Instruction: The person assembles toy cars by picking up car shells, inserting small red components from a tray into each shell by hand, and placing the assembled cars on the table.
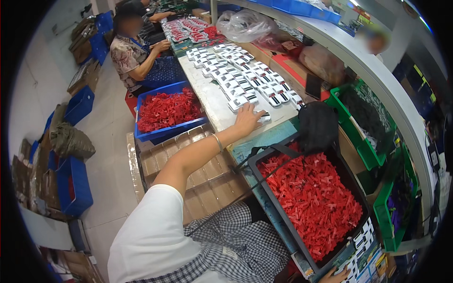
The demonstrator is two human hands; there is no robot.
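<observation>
My left hand (248,121) reaches over the pale work table, its fingers spread at the near end of several rows of white plastic pieces (231,85) with dark and red marks. Its fingertips touch or hover just over a white piece (264,116) there; contact is hard to tell. My right hand (336,275) shows only in part at the lower edge, beside more white pieces (363,240) with dark gaps. Its grip is hidden. Between the hands stands a black tray (257,166) heaped with small red plastic parts (314,200).
A blue crate (163,129) of red parts stands left of the table, near a seated co-worker (134,56). A black pouch (318,126) and a phone (313,86) lie right of the rows. Green crates (363,141) line the right side under a white shelf (349,45). Cardboard boxes (203,160) sit below.
</observation>
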